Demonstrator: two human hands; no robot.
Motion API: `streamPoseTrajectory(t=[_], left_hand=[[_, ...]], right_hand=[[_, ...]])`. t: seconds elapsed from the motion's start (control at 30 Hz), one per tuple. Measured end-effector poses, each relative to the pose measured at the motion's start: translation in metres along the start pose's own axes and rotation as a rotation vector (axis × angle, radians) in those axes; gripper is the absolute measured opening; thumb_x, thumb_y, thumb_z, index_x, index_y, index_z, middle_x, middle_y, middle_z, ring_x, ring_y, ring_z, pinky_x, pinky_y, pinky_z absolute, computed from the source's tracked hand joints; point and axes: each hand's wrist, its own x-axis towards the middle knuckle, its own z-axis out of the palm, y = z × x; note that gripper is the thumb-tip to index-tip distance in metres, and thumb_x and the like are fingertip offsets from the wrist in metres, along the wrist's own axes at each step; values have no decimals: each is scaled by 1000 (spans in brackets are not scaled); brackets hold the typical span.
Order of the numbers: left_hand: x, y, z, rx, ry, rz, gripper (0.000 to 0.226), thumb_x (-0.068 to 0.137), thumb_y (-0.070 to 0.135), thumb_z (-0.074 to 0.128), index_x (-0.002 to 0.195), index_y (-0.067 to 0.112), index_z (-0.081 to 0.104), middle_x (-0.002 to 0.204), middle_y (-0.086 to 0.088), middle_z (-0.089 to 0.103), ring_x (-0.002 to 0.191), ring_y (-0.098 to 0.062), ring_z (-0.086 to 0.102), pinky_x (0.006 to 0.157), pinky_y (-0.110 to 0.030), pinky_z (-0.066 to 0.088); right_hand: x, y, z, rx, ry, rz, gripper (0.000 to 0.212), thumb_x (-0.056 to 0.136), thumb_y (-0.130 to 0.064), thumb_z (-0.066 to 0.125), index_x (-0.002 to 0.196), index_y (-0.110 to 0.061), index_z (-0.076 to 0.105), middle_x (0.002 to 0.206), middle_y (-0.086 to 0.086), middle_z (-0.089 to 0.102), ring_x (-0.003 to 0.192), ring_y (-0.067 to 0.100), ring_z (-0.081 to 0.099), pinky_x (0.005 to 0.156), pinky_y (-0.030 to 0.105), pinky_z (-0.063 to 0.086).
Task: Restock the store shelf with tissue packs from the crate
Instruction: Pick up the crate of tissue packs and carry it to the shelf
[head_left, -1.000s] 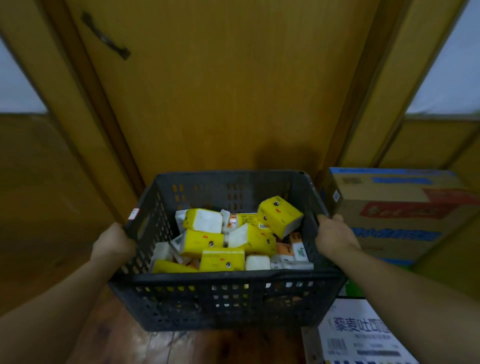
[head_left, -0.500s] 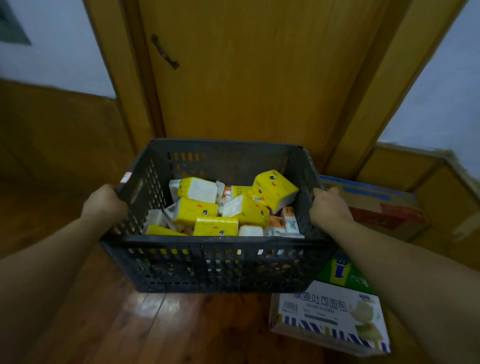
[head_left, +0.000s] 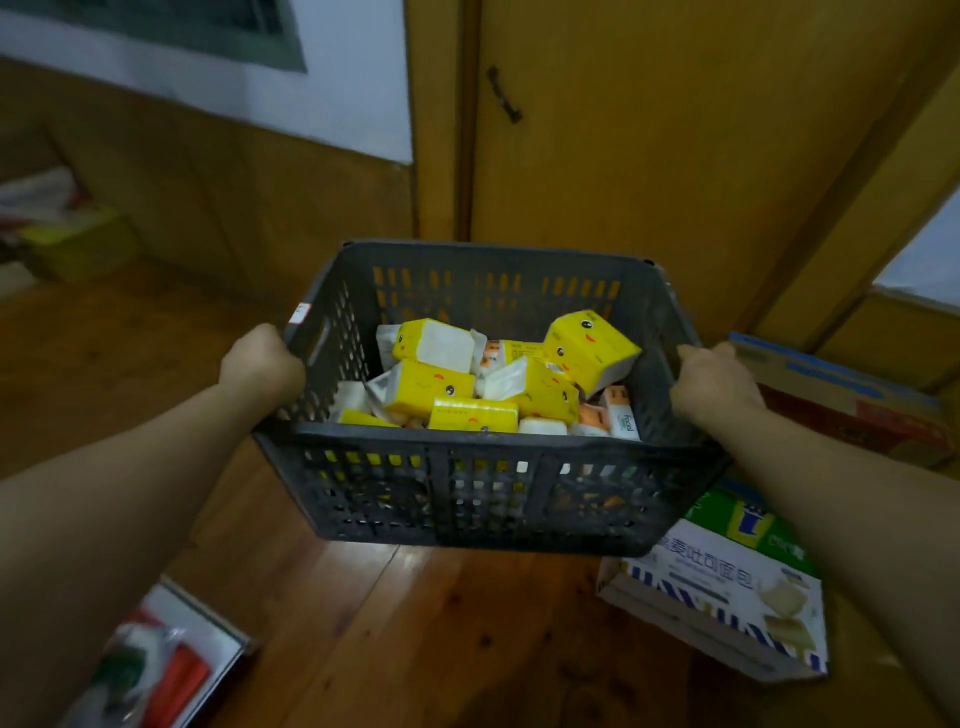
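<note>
Loosely heaped, the tissue packs (head_left: 441, 387) lie in the bottom of the crate (head_left: 483, 493), mostly yellow wrappers with a few white and orange ones. One yellow pack (head_left: 589, 345) is propped at a tilt on top of the others, toward the right side. The pile sits well below the rim.

The crate is dark, slotted plastic, carried in front of the person. The left hand (head_left: 260, 364) grips its left rim with the fingers curled over, and the right hand (head_left: 711, 384) grips the right rim the same way. It appears to hang clear of the wooden floor (head_left: 441, 634), though the dim light makes that hard to be sure of. No shelf is in view, so the step in hand is probably carrying the load to it.

To carry it well, both grips should stay level so the tilted pack does not slide. The crate should be held close to the body and turned by stepping, not by twisting the arms.

Room is tight ahead and to the right. A closed wooden door (head_left: 675, 171) stands just past the crate's far wall. A brown carton (head_left: 852, 400) sits near the right hand, and a printed box (head_left: 727, 603) lies on the floor under the crate's right corner. A flat box (head_left: 161, 670) lies at the lower left and some clutter (head_left: 67, 228) against the far left wall. Between these, bare floor opens to the left and toward the person, which looks the safest way to move.
</note>
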Motion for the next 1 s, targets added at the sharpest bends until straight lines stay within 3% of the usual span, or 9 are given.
streamPoseTrajectory(t=[0.07,0.2,0.37,0.7,0.87,1.0], left_hand=[[-21,-20,-17,-30,-32,-26,18,85,7,57,101,11,49,92,-12,56,81,-28,58,59,-36,48],[-58,-79,-35,-29,-11,-153,24,85,8,57,108,8,51,98,-16,59,88,-35,60,79,-48,55],[-120,-126,-46,-11,25,-300,18,82,7,58,98,8,51,90,-16,58,81,-33,59,69,-42,53],[-222,-228,-35,-50,67,-526,27,78,2,58,104,2,56,91,-19,61,83,-36,61,75,-41,54],[-246,-279,-29,-42,40,-571,23,81,2,57,104,0,54,85,-18,58,76,-32,56,64,-37,45],[-255,-317,-32,-52,12,-592,23,79,2,59,102,0,55,83,-19,64,77,-34,63,68,-40,54]], right_hand=[[-14,-12,4,-13,0,-40,39,94,-12,45,132,-14,43,126,18,36,101,37,52,85,43,45],[-39,-31,17,-39,-22,-170,36,95,-16,46,130,-15,45,124,17,37,97,35,52,79,41,45],[-66,-47,32,-36,-11,-332,33,94,-17,45,128,-15,47,120,16,41,93,34,54,80,40,46],[-133,-86,77,-123,-82,-482,35,94,-17,46,128,-18,48,118,14,41,96,33,55,79,40,48],[-171,-109,108,-142,-122,-519,35,94,-15,44,128,-17,48,119,14,40,96,35,56,84,42,48],[-195,-129,131,-173,-142,-545,40,94,-14,44,133,-17,45,123,15,40,101,35,55,88,41,46]])
